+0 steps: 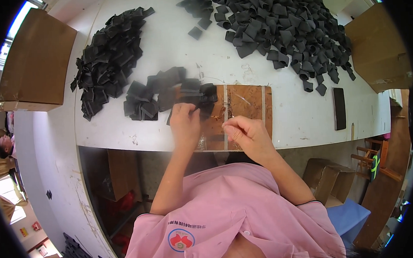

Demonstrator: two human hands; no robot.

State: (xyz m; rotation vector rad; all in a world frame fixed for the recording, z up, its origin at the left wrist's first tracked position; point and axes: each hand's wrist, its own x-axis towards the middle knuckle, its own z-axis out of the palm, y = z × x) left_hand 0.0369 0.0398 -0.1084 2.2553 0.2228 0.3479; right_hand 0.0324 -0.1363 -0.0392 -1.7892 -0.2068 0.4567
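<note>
My left hand [186,125] is closed, thumb and fingers pinched at the near edge of a loose heap of flat black pieces [142,99]. A dark flat piece [206,111] shows at its fingertips, over the left part of a brown board [249,104] with pale strips across it. Over the board's right half, my right hand [249,132] is closed in a pinch. A tiny pale glint shows near its fingertips, too small to name. Some of the black pieces beyond my left hand are blurred.
A tall heap of flat black pieces [109,55] lies at the far left. Many curled black pieces [280,26] spread over the far right of the white table [175,47]. Cardboard boxes [37,60] flank both sides. A dark phone-like slab [339,108] lies at the right.
</note>
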